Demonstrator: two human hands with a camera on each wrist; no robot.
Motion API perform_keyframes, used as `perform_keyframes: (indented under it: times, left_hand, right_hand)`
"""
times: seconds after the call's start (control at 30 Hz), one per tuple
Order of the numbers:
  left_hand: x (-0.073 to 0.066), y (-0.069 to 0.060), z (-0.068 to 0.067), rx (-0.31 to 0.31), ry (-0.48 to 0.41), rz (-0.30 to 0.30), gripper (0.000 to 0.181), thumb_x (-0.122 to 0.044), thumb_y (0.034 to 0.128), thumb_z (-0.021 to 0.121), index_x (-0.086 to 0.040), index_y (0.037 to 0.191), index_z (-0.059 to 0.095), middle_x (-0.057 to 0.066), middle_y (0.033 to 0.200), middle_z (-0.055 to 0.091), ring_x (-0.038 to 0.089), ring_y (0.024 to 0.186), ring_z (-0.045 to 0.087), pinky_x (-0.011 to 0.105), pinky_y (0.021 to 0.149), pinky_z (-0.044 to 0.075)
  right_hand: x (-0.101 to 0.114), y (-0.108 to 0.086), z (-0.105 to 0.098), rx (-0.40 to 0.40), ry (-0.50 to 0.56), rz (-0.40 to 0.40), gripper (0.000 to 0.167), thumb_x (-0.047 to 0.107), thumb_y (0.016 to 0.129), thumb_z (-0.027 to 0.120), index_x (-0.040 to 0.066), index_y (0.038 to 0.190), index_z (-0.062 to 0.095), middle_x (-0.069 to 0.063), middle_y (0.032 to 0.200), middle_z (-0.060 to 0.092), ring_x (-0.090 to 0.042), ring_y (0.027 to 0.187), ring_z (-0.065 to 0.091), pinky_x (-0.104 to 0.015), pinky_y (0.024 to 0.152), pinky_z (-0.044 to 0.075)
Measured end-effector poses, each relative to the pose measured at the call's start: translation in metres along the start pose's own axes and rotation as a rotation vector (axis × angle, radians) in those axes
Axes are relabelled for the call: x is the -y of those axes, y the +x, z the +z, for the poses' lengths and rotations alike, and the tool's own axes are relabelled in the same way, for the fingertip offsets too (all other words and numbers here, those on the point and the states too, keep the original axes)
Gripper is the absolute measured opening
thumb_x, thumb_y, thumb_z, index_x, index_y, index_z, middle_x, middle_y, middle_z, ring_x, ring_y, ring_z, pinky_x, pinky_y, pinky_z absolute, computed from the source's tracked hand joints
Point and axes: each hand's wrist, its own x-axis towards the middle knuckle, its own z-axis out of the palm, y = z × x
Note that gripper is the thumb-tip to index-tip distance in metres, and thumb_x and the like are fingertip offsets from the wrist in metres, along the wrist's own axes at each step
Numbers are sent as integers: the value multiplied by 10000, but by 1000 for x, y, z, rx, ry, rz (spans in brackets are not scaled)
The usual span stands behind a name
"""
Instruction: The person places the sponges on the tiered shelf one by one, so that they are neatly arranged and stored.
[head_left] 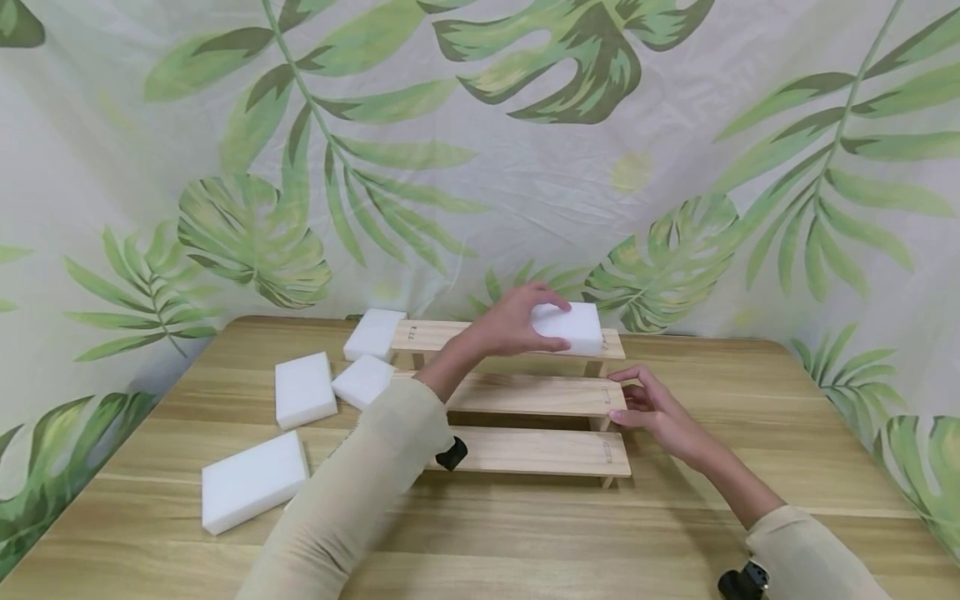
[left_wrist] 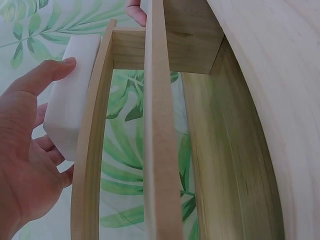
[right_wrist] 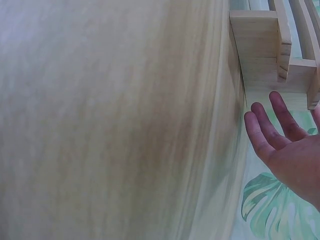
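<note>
A three-tier wooden rack point(head_left: 525, 450) stands on the table. On its top shelf, at the right end, lies a white block point(head_left: 581, 329); my left hand point(head_left: 517, 321) grips it between thumb and fingers. In the left wrist view the left hand point(left_wrist: 30, 150) holds the white block point(left_wrist: 75, 95) against the top board point(left_wrist: 92, 135). My right hand point(head_left: 656, 417) is at the right end of the middle shelf, thumb and a finger at its edge. The right wrist view shows the right hand point(right_wrist: 295, 155) with several fingers extended beside the rack point(right_wrist: 255, 40).
Two white blocks point(head_left: 251, 479) point(head_left: 303, 389) lie on the table point(head_left: 525, 542) left of the rack. Another pair of white blocks point(head_left: 375, 333) point(head_left: 363, 381) is by the rack's left end. A leaf-patterned cloth point(head_left: 525, 167) hangs behind the table.
</note>
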Motion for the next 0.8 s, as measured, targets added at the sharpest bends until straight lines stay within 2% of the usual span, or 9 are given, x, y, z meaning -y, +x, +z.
perform_keyframes:
  times: [0.47, 0.8]
  left_hand:
    - [0, 0, 3, 6, 17, -5, 538, -310, 850, 860, -77, 1305, 693, 134, 1432, 578, 302, 1344, 509, 434, 1086, 438]
    - [-1, 1, 3, 1, 28, -14, 537, -320, 848, 863, -85, 1301, 697, 122, 1433, 581, 298, 1347, 510, 435, 1087, 437]
  right_hand:
    - [0, 0, 1, -5, -9, 6, 475, 45, 985, 631, -79, 1375, 390, -317, 1301, 579, -280, 1136, 604, -268, 892, 547]
    - [1, 0, 0, -3, -9, 0, 477, 34, 985, 626, -91, 1376, 384, -313, 1277, 587, -260, 1118, 608, -266, 889, 549]
